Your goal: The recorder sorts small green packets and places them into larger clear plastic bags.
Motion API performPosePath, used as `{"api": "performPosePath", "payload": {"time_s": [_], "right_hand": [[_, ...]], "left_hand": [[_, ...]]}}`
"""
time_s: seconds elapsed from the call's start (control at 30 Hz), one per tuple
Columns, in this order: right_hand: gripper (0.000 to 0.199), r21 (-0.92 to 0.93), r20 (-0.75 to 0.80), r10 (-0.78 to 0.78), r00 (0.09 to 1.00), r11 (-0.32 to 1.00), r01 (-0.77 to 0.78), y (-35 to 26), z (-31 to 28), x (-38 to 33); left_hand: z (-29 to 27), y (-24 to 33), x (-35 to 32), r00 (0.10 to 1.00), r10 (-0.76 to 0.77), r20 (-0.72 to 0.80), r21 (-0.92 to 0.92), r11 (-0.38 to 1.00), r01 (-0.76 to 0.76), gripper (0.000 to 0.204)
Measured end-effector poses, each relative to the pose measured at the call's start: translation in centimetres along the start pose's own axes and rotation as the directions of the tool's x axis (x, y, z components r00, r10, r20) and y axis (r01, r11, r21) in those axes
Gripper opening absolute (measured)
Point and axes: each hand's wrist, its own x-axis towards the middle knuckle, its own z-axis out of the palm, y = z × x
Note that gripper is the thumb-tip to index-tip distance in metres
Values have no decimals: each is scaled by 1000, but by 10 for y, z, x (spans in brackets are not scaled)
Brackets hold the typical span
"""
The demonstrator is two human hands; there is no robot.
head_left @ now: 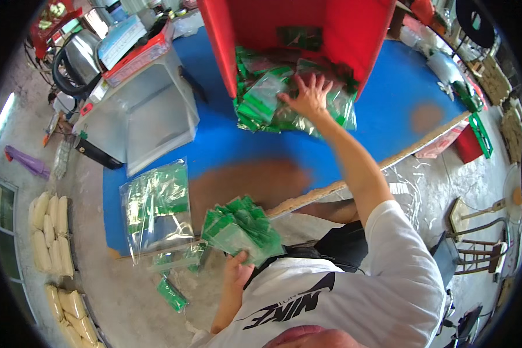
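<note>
In my left hand (pixel 238 269), close to my body, is a fanned stack of green and clear plastic packets (pixel 243 229), the fingers closed round its lower edge. My right hand (pixel 308 95) reaches far across the table with fingers spread, resting on a heap of similar packets (pixel 264 98). That heap spills from the open front of a red box (pixel 354 35). A large clear bag (pixel 159 200) with green packets inside lies at the table's near left edge. Whether my right fingertips touch one certain packet cannot be made out.
The blue table (pixel 394 110) has a worn front edge. On its left stands a translucent plastic bin (pixel 156 110) topped with boxes, beside a metal kettle (pixel 81 58). A green packet (pixel 171 294) lies on the floor below. Stacked sacks (pixel 51 232) are at far left, a chair (pixel 475 255) at right.
</note>
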Motion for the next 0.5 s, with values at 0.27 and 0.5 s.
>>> {"api": "performPosePath", "payload": {"time_s": [0.27, 0.5], "right_hand": [[87, 152, -139, -110, 984, 980, 131, -11, -6, -81], [70, 247, -40, -504, 863, 832, 497, -55, -17, -104]], "left_hand": [[23, 14, 15, 1000, 8, 15, -9, 1000, -8, 60], [13, 0, 6, 996, -2, 94, -52, 999, 6, 62]]}}
